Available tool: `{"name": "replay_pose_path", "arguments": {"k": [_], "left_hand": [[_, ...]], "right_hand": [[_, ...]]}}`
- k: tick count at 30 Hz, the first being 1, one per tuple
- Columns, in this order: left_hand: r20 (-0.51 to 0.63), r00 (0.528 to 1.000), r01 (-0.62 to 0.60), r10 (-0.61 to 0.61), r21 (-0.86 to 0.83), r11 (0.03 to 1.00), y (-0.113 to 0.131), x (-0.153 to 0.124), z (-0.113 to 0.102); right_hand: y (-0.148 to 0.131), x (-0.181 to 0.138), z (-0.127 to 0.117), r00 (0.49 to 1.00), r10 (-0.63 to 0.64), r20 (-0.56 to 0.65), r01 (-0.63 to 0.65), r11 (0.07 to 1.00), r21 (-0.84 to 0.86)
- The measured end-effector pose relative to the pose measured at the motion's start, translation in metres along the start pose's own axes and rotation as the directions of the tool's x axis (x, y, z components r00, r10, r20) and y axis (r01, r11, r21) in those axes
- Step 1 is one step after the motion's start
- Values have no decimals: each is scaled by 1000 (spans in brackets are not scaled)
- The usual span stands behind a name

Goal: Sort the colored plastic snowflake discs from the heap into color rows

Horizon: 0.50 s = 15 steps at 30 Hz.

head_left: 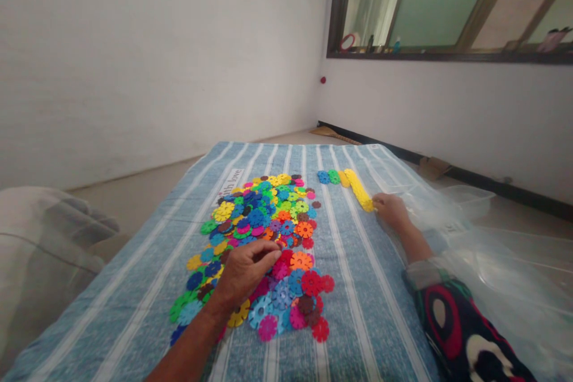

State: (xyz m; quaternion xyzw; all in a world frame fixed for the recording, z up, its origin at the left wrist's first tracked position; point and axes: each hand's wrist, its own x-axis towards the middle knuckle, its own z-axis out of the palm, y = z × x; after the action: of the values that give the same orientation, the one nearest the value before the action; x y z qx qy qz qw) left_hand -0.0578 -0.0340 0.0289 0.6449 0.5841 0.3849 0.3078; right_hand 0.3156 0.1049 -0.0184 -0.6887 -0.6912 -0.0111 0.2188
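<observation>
A heap of flower-shaped plastic interlocking discs in many colours lies on the cloth-covered table. My left hand is over the heap's near part, thumb and fingers pinched; whatever sits between the fingertips is too small to make out. To the heap's right, yellow discs overlap in a slanting row. Beyond its far end lie green discs and blue discs. My right hand has its fingers closed at the near end of the yellow row, touching the last disc there.
A blue-and-white striped cloth covers the table. Clear plastic sheeting or bags and a clear container are along the right side. Pale, see-through material stands at left. Walls and a window ledge lie beyond.
</observation>
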Motion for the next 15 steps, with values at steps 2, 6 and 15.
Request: {"name": "replay_pose_path", "arguments": {"k": [2,6,15], "left_hand": [[-3,1000,5,-5,0,1000,-1,0,0],[-1,1000,-6,6,-5,1000,-1,1,0],[-10,1000,6,-6,3,1000,-3,3,-11]], "right_hand": [[-1,-1,1,1000,19,-8,-19,1000,1],[-2,-3,2,999,51,-14,-51,999,14],[-4,-2,1,993,97,61,-101,992,77]]}}
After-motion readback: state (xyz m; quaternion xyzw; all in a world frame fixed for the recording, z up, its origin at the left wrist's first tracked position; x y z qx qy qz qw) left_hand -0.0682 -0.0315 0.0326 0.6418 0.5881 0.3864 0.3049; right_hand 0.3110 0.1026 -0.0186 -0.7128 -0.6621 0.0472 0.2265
